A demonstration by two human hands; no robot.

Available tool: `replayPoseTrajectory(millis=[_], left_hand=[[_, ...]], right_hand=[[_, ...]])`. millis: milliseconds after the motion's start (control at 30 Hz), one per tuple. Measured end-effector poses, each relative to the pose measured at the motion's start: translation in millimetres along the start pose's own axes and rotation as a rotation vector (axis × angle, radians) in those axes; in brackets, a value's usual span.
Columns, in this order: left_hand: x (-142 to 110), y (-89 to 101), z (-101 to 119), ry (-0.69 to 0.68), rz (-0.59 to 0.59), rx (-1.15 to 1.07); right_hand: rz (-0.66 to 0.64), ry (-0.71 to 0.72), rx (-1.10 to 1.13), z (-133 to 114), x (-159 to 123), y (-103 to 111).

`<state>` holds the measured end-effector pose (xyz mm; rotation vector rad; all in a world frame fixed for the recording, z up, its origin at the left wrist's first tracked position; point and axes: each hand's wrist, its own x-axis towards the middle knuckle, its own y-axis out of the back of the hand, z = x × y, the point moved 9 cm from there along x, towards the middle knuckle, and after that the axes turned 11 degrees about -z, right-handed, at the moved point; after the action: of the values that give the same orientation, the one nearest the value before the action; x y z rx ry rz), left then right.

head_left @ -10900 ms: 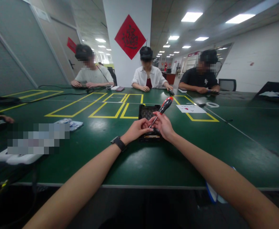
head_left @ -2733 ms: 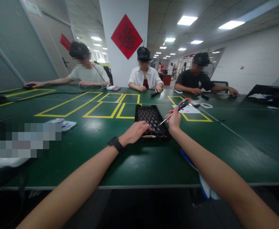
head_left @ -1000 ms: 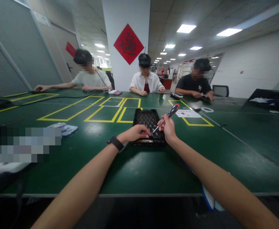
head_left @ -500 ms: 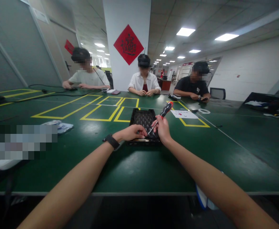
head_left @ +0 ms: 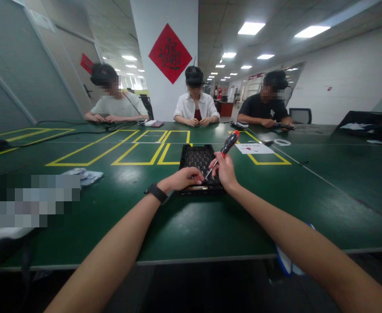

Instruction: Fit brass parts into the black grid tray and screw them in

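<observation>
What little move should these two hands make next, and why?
Perhaps the right hand should ease the metal-shafted screwdriver with the black-and-red handle slightly downward: it slants, its tip close to the left hand, over the near part of the black, rectangular, plastic-looking case. Whether the tip touches anything is too small to tell.
</observation>
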<state>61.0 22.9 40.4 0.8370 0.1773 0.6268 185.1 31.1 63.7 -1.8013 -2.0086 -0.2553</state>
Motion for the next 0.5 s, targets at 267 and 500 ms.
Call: replayPoseTrajectory(millis=[267, 500], left_hand=[[0.6, -1.1, 2.5, -0.023, -0.026, 0.052], [-1.2, -0.3, 3.2, -0.027, -0.018, 0.031]], right_hand=[[0.006, 0.018, -0.015, 1.4, 1.0, 2.9], [-0.023, 0.044, -0.048, -1.7, 0.7, -0.4]])
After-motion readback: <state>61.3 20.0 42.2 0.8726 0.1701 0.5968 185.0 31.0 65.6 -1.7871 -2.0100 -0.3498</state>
